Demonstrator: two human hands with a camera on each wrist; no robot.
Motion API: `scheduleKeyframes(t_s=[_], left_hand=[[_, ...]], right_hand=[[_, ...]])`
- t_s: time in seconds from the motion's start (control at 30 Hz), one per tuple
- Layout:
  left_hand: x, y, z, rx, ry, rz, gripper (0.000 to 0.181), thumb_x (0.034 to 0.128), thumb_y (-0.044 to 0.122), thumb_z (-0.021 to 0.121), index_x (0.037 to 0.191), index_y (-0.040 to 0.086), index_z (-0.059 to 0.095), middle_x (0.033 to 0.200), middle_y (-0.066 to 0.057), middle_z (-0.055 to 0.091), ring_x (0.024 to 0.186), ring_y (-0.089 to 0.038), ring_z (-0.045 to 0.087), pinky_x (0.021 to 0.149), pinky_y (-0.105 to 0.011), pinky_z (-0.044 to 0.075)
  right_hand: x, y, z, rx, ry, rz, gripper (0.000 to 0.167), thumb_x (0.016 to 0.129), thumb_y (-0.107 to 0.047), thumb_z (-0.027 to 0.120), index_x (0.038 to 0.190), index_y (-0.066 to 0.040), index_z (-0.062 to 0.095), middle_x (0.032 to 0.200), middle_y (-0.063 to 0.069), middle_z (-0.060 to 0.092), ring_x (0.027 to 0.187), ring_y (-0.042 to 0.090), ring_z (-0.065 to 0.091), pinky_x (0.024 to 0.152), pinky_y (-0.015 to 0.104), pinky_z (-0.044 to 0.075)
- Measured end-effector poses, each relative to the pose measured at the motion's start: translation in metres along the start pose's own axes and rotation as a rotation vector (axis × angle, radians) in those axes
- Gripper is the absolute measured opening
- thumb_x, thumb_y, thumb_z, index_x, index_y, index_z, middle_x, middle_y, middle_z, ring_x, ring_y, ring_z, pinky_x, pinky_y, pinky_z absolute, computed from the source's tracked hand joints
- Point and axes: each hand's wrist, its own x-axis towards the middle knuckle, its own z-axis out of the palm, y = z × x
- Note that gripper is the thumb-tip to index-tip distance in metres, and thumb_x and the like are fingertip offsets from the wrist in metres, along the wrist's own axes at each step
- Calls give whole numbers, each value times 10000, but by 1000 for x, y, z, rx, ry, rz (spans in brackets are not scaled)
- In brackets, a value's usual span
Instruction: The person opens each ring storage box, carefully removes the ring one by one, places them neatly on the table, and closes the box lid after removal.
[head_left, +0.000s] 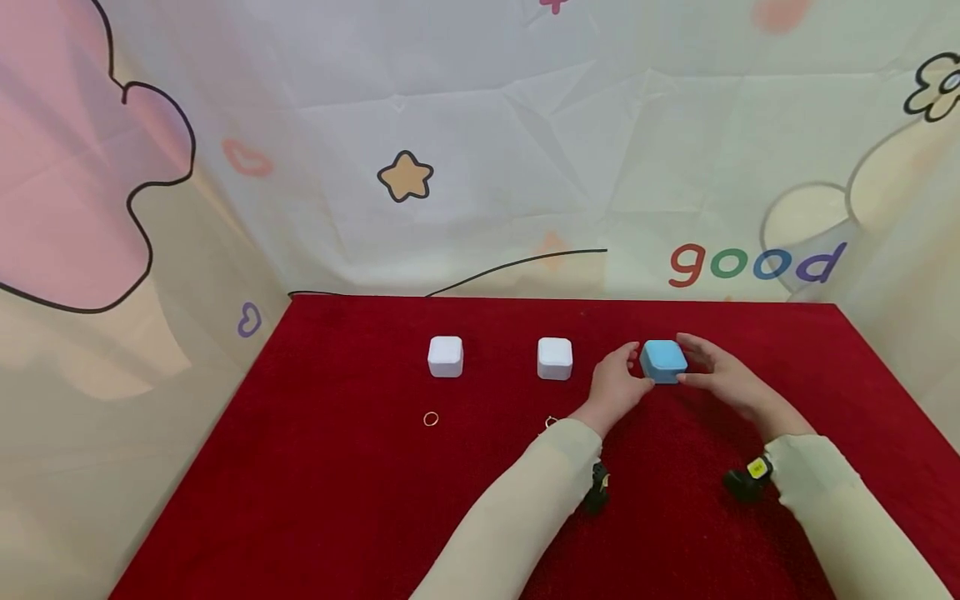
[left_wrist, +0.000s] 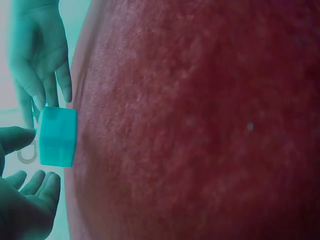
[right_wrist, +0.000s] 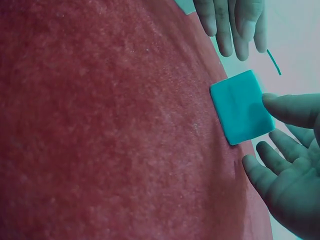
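Note:
A light-blue ring box point(head_left: 663, 362), small with rounded corners and closed, sits on the red cloth at the right. My left hand point(head_left: 617, 385) is at its left side and my right hand point(head_left: 723, 379) at its right. In the left wrist view, the left fingers point(left_wrist: 42, 192) spread loosely beside the box, thumb close to its top. From the right wrist, the right thumb point(right_wrist: 295, 110) appears at the box's upper edge, other fingers apart from it. Whether either thumb touches the box I cannot tell.
Two white boxes point(head_left: 446, 357) point(head_left: 555, 358) stand in a row left of the blue one. A gold ring point(head_left: 431, 419) lies before the left white box; another small gold piece point(head_left: 551, 422) is partly hidden by my left forearm. A printed curtain point(head_left: 487, 167) borders the table's back.

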Motion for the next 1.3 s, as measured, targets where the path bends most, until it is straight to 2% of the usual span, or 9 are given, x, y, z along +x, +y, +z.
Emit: scheduleKeyframes(t_s=[0.17,0.27,0.6,0.83,1.1,1.3], left_hand=[[3,-4,8,10,13,-4,570,894,86,770,1433,91,583,1333,-57,685,1192,-176,652,970,-215,544],[6,-6,11,46,30,1,567,890,92,772,1427,88,590,1320,-58,692,1188,-173,655,969,-217,540],[14,-7,15,150,51,-54,554,898,147,774,1423,115,601,1316,-28,691,1216,-169,646,1011,-249,530],[14,-4,19,277,12,-54,566,909,208,772,1437,116,592,1408,-43,626,1308,-198,556,1091,-269,482],[13,2,18,282,3,-102,505,916,208,761,1399,128,638,1382,-32,619,1232,-183,539,1035,-267,501],[15,4,22,313,8,-112,495,923,242,756,1395,149,640,1375,-23,613,1224,-173,532,1021,-282,512]], right_hand=[[3,2,1,7,-1,11,805,990,-48,598,1609,60,95,1621,395,175,1460,617,227,1143,722,328],[6,3,2,7,-9,6,809,986,-48,601,1608,63,96,1621,397,177,1462,616,232,1152,711,324],[12,4,0,21,-19,4,812,978,-19,601,1607,68,94,1626,400,161,1478,622,209,1175,703,278],[13,6,0,15,-17,4,808,972,-2,610,1600,82,107,1615,409,179,1476,623,210,1177,706,274],[15,7,2,0,1,7,789,979,-28,617,1598,78,140,1600,411,225,1462,612,256,1171,707,298],[15,10,1,-2,10,15,795,983,-53,627,1599,74,142,1599,413,227,1460,607,261,1170,705,300]])
